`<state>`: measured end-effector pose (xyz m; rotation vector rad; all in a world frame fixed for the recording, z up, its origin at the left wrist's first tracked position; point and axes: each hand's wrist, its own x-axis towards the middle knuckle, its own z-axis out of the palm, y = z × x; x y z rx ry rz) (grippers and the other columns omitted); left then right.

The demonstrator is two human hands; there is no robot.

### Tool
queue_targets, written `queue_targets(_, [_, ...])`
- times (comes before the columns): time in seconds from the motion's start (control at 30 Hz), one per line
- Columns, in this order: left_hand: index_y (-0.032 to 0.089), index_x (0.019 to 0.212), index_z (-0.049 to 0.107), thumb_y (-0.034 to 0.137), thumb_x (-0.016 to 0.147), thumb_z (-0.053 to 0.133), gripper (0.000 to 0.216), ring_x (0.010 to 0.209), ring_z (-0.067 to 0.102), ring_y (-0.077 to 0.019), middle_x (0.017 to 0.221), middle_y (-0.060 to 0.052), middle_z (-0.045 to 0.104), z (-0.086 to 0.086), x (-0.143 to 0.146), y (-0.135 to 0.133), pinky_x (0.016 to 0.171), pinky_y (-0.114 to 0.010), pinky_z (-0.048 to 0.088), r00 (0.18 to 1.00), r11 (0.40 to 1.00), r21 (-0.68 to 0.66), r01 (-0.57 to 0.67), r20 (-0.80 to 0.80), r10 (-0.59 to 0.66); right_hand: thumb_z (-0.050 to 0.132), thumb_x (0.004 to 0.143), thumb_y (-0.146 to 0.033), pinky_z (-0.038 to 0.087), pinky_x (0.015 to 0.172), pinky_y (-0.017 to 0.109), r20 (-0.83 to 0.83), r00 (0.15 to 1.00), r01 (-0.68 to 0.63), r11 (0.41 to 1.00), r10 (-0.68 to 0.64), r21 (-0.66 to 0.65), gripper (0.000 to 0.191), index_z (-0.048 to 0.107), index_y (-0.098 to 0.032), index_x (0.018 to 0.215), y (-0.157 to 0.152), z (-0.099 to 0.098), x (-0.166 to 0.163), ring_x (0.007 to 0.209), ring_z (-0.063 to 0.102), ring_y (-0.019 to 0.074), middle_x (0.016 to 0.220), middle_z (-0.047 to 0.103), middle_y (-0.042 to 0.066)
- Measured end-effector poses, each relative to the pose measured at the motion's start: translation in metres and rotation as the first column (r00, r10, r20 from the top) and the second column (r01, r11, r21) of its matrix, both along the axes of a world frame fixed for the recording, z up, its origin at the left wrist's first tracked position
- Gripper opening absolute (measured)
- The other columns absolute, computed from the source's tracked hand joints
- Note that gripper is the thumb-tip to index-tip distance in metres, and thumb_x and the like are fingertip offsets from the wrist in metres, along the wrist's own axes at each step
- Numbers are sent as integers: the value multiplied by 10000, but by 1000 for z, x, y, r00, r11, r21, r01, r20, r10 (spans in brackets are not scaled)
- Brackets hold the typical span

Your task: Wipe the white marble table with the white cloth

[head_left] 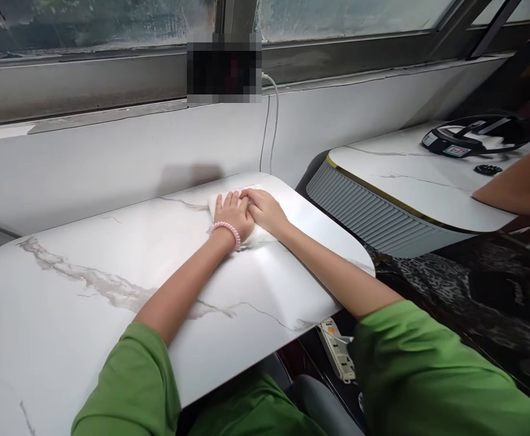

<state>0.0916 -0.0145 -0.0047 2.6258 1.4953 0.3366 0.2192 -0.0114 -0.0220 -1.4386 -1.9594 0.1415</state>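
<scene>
A white cloth [263, 236] lies on a white marble-patterned table [124, 254], towards the far side. My left hand [235, 217], with a pink coil bracelet at the wrist, presses flat on the cloth with its fingers spread. Beside it, my right hand [265, 211] rests on the cloth too, and its fingertips meet the thumb side of the left hand. The right fingers lie stretched over the cloth. Both palms are face down, so part of the cloth is hidden under them.
A second marble-top table [383, 160] with a ribbed side stands at right, bearing a black headset [464, 142] and a small black coil [487, 169]. Another person's arm [523, 184] reaches over it. A power strip [336, 351] is below my table; a white cable [274, 121] hangs by the wall.
</scene>
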Motion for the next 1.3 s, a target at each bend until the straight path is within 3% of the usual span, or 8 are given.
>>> queue_targets(0.3, [158, 1418, 432, 261, 967, 234, 503, 1417, 307, -223, 1507, -85, 406, -1, -18, 71, 1206, -457, 125, 994, 993, 39, -110, -13, 110, 376, 712, -115, 480, 859, 413, -15, 998, -53, 999, 53, 6, 343, 615, -218, 936, 88, -1, -20, 944, 589, 274, 997, 692, 83])
queue_targets(0.47, [170, 1405, 448, 254, 966, 222, 500, 1407, 320, -223, 1497, -76, 418, -1, -20, 81, 1201, -455, 145, 993, 991, 64, -116, -28, 118, 373, 720, -125, 478, 873, 431, -38, 999, -36, 999, 37, 2, 362, 623, -224, 962, 96, -3, -21, 967, 585, 282, 1025, 688, 75])
queue_targets(0.63, [156, 1436, 411, 272, 980, 211, 511, 1427, 289, -218, 1528, -87, 374, 0, -21, 69, 1206, -452, 123, 995, 996, 43, -80, -62, 83, 371, 735, -123, 452, 958, 447, -22, 999, -45, 999, 46, 9, 378, 619, -213, 1006, 79, -4, -20, 1019, 580, 275, 1072, 682, 79])
queue_targets(0.8, [125, 1460, 368, 267, 981, 251, 514, 1446, 253, -234, 1554, -116, 320, 4, -23, 23, 1204, -472, 113, 993, 1000, 24, -4, -116, 6, 361, 778, -131, 424, 996, 500, 42, 998, -56, 998, 54, 31, 385, 593, -214, 1073, 21, -3, -18, 1069, 571, 290, 1138, 659, 105])
queue_targets(0.93, [78, 1466, 346, 290, 975, 293, 538, 1448, 244, -282, 1550, -166, 306, 8, -26, -54, 1196, -510, 127, 984, 994, 13, 110, -141, -107, 345, 835, -188, 354, 1072, 561, 122, 991, -57, 997, 51, 44, 412, 542, -179, 1197, -67, -4, -13, 1231, 503, 312, 1282, 589, 148])
queue_targets(1.1, [39, 1452, 364, 329, 961, 339, 571, 1442, 238, -342, 1537, -221, 300, 11, -38, -149, 1181, -562, 151, 971, 978, -13, 208, -120, -208, 332, 868, -197, 328, 1114, 580, 190, 979, -80, 996, 69, 50, 506, 413, -258, 1364, -172, -4, -17, 1316, 453, 279, 1385, 524, 110])
queue_targets(1.2, [35, 1449, 366, 333, 950, 357, 581, 1446, 228, -340, 1534, -223, 304, 11, -48, -173, 1182, -563, 149, 964, 969, -26, 245, -103, -247, 329, 867, -173, 335, 1115, 572, 228, 972, -66, 997, 53, 48, 505, 410, -226, 1362, -199, -2, -27, 1328, 441, 269, 1391, 518, 111])
queue_targets(1.3, [27, 1446, 364, 315, 941, 361, 581, 1446, 229, -331, 1533, -220, 308, 9, -54, -173, 1186, -556, 142, 967, 971, -36, 235, -90, -237, 330, 849, -146, 335, 1114, 549, 247, 969, -43, 998, 31, 42, 457, 484, -164, 1279, -196, -1, -36, 1284, 475, 269, 1336, 554, 131])
